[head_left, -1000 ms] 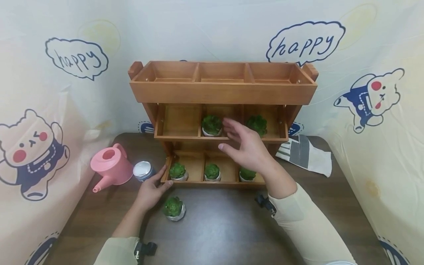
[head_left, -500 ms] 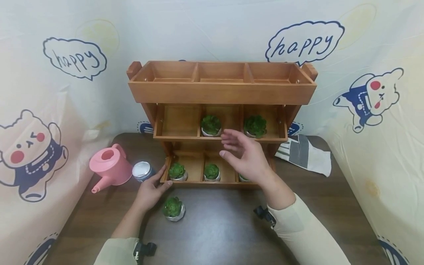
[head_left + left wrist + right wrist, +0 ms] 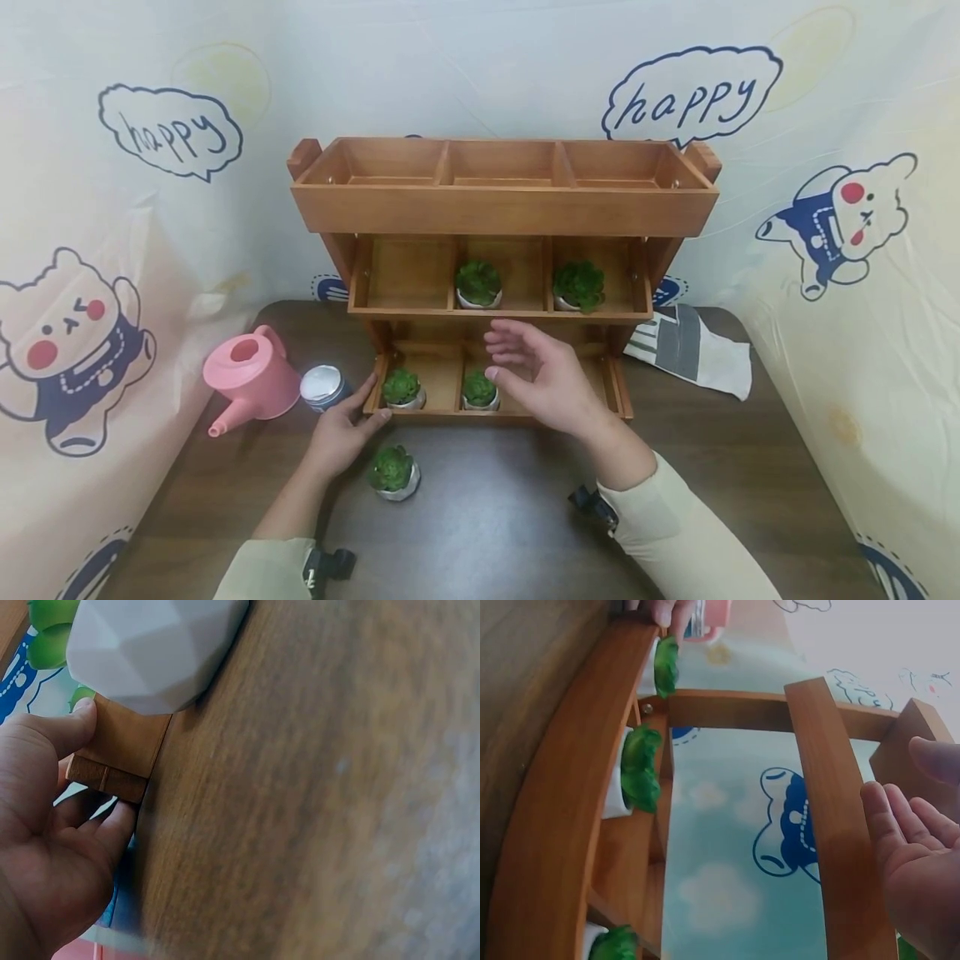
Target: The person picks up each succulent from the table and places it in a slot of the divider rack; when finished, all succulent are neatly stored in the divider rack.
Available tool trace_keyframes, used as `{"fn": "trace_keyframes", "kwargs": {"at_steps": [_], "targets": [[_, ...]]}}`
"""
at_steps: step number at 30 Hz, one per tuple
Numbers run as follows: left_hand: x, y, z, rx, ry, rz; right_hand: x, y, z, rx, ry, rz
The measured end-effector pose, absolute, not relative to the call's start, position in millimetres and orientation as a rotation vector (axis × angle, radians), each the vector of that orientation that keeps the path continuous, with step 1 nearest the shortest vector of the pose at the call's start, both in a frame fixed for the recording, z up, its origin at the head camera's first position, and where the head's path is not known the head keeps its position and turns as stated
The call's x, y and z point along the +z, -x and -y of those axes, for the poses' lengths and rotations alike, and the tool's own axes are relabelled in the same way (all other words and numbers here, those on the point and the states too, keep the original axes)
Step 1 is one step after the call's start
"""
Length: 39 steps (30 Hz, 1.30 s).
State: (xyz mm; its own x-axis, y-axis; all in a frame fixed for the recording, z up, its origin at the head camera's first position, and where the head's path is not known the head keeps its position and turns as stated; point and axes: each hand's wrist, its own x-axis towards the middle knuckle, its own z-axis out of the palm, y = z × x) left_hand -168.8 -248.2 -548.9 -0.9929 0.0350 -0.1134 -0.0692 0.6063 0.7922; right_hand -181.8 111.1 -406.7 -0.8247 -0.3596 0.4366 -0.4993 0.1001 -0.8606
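Note:
A three-tier wooden plant shelf (image 3: 502, 211) stands on the table. My left hand (image 3: 337, 437) grips the front left corner of its bottom tier; the left wrist view shows the thumb on one side of the wood (image 3: 129, 739). My right hand (image 3: 551, 379) hovers before the bottom tier, fingers spread and holding nothing. Potted succulents sit in the middle tier's centre (image 3: 478, 283) and right compartments. The bottom tier holds potted succulents (image 3: 403, 388) at left and centre; my right hand hides the one at right in the head view. Another potted succulent (image 3: 394, 472) stands on the table.
To the left stand a pink watering can (image 3: 251, 375) and a blue-and-white tin (image 3: 324, 387). A grey-and-white glove (image 3: 693, 350) lies right of the shelf. Printed cloth (image 3: 450, 67) hangs behind and at both sides.
My right hand has drawn down and slightly left, away from the middle tier, leaving its right succulent in full view. The left hand keeps its grip.

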Motion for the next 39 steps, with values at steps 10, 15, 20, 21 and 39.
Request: {"fn": "trace_keyframes", "kwargs": {"at_steps": [10,15,20,21,39], "targets": [[-547.3,167.9,248.2,1.348,0.024,-2.711,-419.8,172.3,-95.7,1.910,-0.895,2.298],[-548.3,167.4,248.4,1.347,0.020,-2.711,-426.8,168.7,-87.1,1.957,-0.921,2.286],[-546.6,167.5,247.6,1.348,0.025,-2.706,-434.1,165.1,-80.1,1.932,-0.947,2.311],[-545.8,167.5,247.4,1.346,0.029,-2.704,-435.9,164.1,-79.0,1.924,-0.951,2.324],[-545.5,167.4,247.5,1.339,0.052,-2.694,-466.0,148.8,-50.7,1.761,-1.164,2.605]]}}
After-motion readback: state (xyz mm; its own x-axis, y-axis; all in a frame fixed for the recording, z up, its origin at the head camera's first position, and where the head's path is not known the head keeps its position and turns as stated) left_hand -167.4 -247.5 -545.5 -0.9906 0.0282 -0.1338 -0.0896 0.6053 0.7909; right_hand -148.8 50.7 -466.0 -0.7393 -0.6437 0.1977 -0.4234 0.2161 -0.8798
